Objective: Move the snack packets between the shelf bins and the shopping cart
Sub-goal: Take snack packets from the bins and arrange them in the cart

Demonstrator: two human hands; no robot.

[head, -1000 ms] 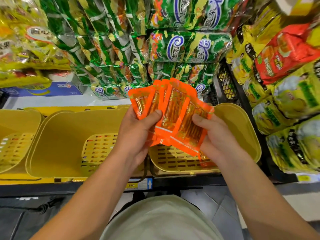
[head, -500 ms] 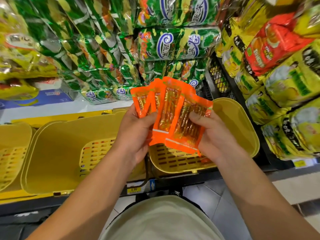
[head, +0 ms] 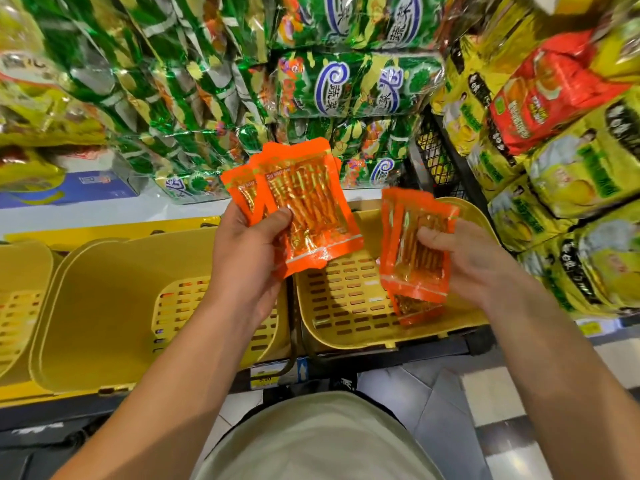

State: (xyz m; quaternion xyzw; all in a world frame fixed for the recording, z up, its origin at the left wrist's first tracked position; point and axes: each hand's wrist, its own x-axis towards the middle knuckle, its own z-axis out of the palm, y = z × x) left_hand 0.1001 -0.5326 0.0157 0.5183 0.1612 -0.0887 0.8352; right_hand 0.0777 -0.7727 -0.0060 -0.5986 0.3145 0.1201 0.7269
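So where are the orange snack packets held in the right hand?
In the head view, right of centre: the right hand grips the orange foil snack packets above the slotted yellow plastic bin.

Left hand [head: 247, 258] and right hand [head: 464, 258] both grip, apart.

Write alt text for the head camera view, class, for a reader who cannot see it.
A person's left hand and right hand each hold a small bunch of orange snack packets, the left bunch and right bunch apart above yellow slotted shelf bins. Green, yellow and red snack bags crowd the shelves behind.
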